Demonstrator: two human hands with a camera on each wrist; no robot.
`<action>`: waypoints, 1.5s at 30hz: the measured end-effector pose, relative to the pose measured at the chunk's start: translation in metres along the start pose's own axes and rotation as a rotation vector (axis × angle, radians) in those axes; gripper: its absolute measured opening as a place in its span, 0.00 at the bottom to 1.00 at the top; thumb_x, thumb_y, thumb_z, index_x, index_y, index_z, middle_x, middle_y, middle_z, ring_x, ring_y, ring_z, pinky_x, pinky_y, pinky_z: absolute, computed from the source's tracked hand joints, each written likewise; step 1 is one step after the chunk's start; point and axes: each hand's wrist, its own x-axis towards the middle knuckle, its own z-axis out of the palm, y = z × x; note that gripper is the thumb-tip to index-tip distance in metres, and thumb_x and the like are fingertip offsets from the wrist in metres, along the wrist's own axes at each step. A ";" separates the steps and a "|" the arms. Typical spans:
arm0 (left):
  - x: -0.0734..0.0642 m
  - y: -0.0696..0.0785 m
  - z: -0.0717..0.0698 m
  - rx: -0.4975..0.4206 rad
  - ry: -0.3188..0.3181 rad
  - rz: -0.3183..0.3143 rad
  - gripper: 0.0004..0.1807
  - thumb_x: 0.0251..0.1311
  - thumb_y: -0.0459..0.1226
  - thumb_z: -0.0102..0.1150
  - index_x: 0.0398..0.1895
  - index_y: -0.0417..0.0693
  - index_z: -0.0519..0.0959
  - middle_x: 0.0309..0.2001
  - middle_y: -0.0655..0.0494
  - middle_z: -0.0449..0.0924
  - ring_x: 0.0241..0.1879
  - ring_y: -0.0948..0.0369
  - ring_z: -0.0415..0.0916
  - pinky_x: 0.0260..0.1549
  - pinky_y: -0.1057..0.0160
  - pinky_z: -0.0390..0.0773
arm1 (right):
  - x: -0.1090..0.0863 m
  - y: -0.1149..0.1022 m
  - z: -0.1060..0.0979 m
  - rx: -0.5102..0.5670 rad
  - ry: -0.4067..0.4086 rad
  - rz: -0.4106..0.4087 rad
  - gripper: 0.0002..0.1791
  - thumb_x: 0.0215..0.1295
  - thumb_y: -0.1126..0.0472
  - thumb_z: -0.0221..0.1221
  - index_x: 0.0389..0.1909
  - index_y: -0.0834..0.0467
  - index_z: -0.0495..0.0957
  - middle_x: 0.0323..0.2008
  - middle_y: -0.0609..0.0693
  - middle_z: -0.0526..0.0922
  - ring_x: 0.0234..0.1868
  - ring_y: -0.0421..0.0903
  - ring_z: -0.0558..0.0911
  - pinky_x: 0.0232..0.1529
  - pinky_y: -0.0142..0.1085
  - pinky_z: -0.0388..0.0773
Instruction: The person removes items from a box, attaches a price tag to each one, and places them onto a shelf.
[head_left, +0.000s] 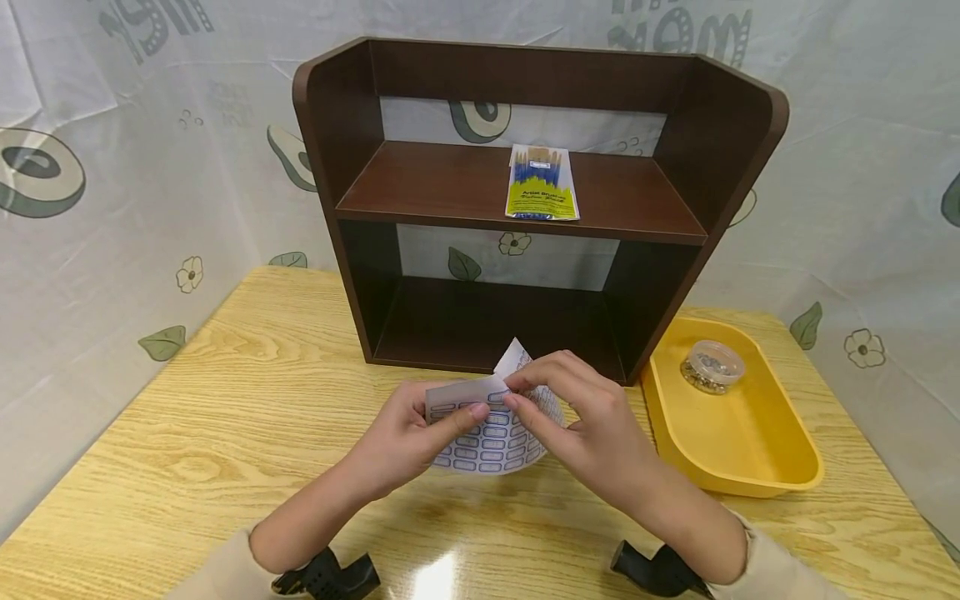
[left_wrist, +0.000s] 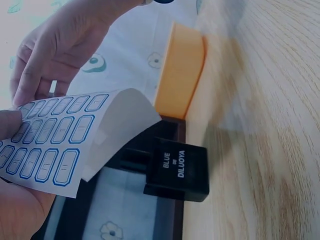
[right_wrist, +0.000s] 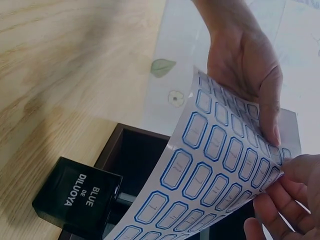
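Note:
A bendy sheet of blue-bordered sticker labels [head_left: 491, 442] is held up between both hands over the table. My left hand [head_left: 401, 437] grips its left side, the thumb lying across the printed face. With thumb and fingertips, my right hand [head_left: 603, 417] pinches the sheet near its upper edge; whether a single label is lifted there cannot be seen. The right part of the sheet curves away, and a pale corner sticks up. Behind the sheet, a dark square bottle [left_wrist: 177, 170] marked "BLUE DE DILUOYA" shows in both wrist views; the head view hides it.
A dark brown two-tier shelf [head_left: 525, 229] stands beyond the hands. A pack of artist brushes [head_left: 542, 183] lies on its upper board. To the right, a yellow tray [head_left: 738, 433] contains a round clear tub [head_left: 712, 367] of small metallic pieces.

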 end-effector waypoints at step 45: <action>-0.002 -0.002 0.010 -0.084 0.041 -0.188 0.19 0.75 0.40 0.60 0.60 0.34 0.80 0.52 0.35 0.88 0.46 0.50 0.91 0.45 0.56 0.90 | -0.004 -0.005 -0.014 -0.019 0.015 -0.001 0.14 0.58 0.75 0.71 0.39 0.56 0.84 0.37 0.44 0.87 0.38 0.38 0.83 0.43 0.21 0.83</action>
